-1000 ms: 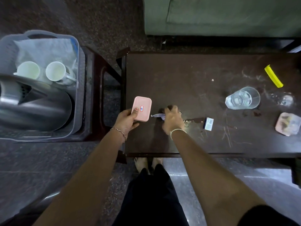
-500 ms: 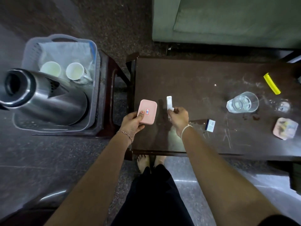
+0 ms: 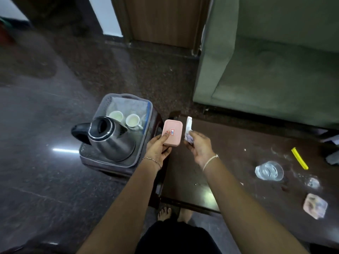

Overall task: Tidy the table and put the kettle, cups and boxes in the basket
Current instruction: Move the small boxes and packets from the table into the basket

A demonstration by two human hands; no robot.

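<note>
My left hand (image 3: 158, 150) grips a small pink box (image 3: 172, 133) with a red-and-blue label, held above the table's left end beside the basket. My right hand (image 3: 199, 147) pinches a white sachet (image 3: 189, 128) with a purple end, just right of the box. The grey plastic basket (image 3: 146, 125) stands on a low stool to the left. Inside it sit a steel kettle (image 3: 108, 139) with a black handle and two white cups (image 3: 124, 118). On the dark wooden table (image 3: 229, 158) lie a glass tumbler (image 3: 269, 171) on its side and a clear-lidded box (image 3: 315, 205).
A yellow strip (image 3: 299, 160) lies far right on the table, near white powder marks and a small clear lid (image 3: 312, 182). A green sofa (image 3: 275, 70) stands behind the table. A wooden door (image 3: 161, 19) is at the back. My bare feet (image 3: 174, 213) show below the table edge.
My right hand picked the sachet off the table and lifted it. Both hands rose and shifted toward the basket. My view tilted up, so the sofa and door now show.
</note>
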